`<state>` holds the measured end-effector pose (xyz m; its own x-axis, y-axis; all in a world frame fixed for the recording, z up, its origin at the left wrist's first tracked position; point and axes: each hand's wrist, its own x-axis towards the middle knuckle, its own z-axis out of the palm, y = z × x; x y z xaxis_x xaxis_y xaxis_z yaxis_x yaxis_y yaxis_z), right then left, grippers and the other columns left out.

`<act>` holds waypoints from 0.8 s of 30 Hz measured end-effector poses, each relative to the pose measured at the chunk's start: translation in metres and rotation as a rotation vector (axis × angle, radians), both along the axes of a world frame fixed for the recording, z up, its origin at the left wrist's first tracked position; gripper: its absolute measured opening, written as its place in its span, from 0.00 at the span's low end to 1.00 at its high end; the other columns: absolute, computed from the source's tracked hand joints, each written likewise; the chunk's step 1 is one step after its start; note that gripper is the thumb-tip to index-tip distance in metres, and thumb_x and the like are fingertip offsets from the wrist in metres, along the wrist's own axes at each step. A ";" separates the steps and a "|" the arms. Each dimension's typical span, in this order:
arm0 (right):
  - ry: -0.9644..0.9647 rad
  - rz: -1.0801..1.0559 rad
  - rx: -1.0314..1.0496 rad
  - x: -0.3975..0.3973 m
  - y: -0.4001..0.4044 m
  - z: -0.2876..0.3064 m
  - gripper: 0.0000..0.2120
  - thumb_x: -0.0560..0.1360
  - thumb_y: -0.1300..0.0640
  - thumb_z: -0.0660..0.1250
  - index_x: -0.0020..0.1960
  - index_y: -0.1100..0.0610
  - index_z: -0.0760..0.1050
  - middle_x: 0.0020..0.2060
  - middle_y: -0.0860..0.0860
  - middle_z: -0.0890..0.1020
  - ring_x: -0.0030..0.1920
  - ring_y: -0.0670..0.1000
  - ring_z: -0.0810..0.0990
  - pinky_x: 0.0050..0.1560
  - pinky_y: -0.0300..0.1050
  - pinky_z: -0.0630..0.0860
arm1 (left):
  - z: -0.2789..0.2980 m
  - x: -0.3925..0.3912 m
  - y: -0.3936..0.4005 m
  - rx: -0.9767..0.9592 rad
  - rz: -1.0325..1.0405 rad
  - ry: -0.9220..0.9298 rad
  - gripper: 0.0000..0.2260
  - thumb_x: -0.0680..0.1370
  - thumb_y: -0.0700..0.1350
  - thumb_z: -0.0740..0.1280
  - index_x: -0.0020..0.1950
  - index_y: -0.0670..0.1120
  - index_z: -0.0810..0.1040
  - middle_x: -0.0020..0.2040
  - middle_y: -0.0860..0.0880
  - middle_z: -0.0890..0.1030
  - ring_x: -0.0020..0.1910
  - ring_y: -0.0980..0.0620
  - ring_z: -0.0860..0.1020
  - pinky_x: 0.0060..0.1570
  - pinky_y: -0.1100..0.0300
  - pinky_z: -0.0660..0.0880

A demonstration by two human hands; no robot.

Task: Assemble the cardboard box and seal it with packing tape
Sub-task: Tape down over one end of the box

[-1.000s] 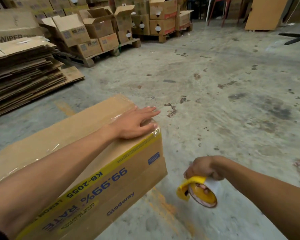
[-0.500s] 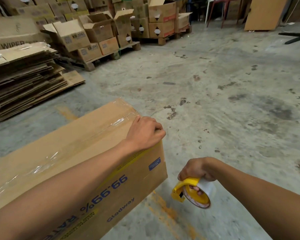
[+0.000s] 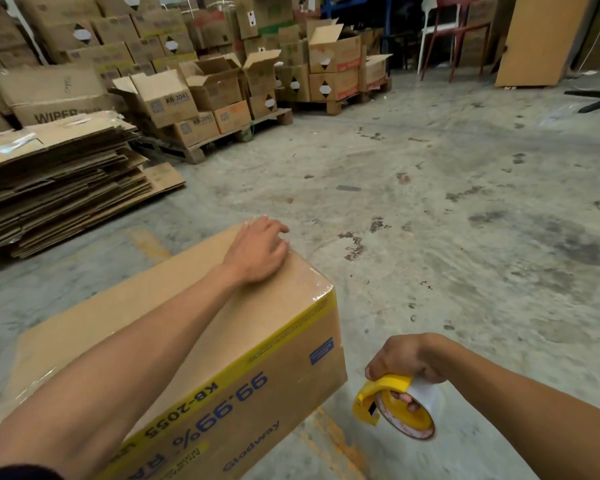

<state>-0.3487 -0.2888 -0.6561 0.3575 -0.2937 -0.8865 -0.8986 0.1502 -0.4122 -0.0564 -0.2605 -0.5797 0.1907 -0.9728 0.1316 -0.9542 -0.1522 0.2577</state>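
Observation:
A closed brown cardboard box (image 3: pixel 243 386) with yellow edging and blue print lies on the concrete floor at the lower left. Clear packing tape (image 3: pixel 312 282) shines along its top and over the far right corner. My left hand (image 3: pixel 257 251) rests flat on the box's top at its far end, fingers curled over the far edge. My right hand (image 3: pixel 406 358) hovers to the right of the box and grips a yellow tape dispenser (image 3: pixel 395 407) with a roll of clear tape, fingers through the core.
A pile of flattened cardboard (image 3: pixel 59 181) lies at the left. Pallets stacked with open and closed boxes (image 3: pixel 205 98) stand behind it. A board (image 3: pixel 541 39) leans at the far right beside chairs (image 3: pixel 454 36). Stained concrete floor (image 3: pixel 465 220) spreads ahead.
My left hand slid from the near right corner of the box top toward its far edge. My right hand with the dispenser stayed beside the box, drifting slightly.

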 end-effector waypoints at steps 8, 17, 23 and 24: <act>-0.016 0.031 -0.026 -0.013 0.009 -0.011 0.23 0.69 0.47 0.74 0.60 0.59 0.81 0.25 0.53 0.82 0.22 0.51 0.79 0.31 0.46 0.79 | -0.013 0.023 0.000 0.185 -0.066 -0.110 0.22 0.77 0.62 0.51 0.68 0.57 0.70 0.70 0.55 0.70 0.70 0.50 0.65 0.67 0.46 0.65; 0.019 0.056 0.072 -0.027 0.031 -0.029 0.28 0.57 0.45 0.77 0.56 0.52 0.85 0.57 0.54 0.84 0.56 0.55 0.84 0.57 0.50 0.81 | -0.024 0.001 -0.010 0.176 -0.084 0.020 0.10 0.79 0.55 0.58 0.52 0.52 0.75 0.50 0.53 0.79 0.54 0.49 0.77 0.50 0.56 0.69; -0.053 0.082 0.004 -0.015 0.030 -0.016 0.22 0.61 0.43 0.76 0.53 0.46 0.86 0.57 0.45 0.84 0.59 0.49 0.80 0.62 0.44 0.77 | -0.002 0.048 -0.012 0.306 0.050 -0.146 0.39 0.70 0.76 0.48 0.73 0.55 0.67 0.75 0.53 0.66 0.76 0.50 0.58 0.74 0.44 0.53; -0.055 0.095 0.007 -0.013 0.029 -0.015 0.23 0.59 0.42 0.77 0.53 0.45 0.86 0.57 0.44 0.84 0.59 0.49 0.80 0.63 0.44 0.76 | 0.003 0.053 -0.012 0.320 0.047 -0.155 0.42 0.69 0.77 0.47 0.73 0.53 0.68 0.74 0.52 0.67 0.75 0.51 0.59 0.74 0.46 0.55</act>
<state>-0.3620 -0.2602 -0.6708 0.4315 -0.2501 -0.8668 -0.8850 0.0688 -0.4604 -0.0034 -0.2720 -0.5767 0.2383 -0.9600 -0.1472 -0.9681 -0.2469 0.0429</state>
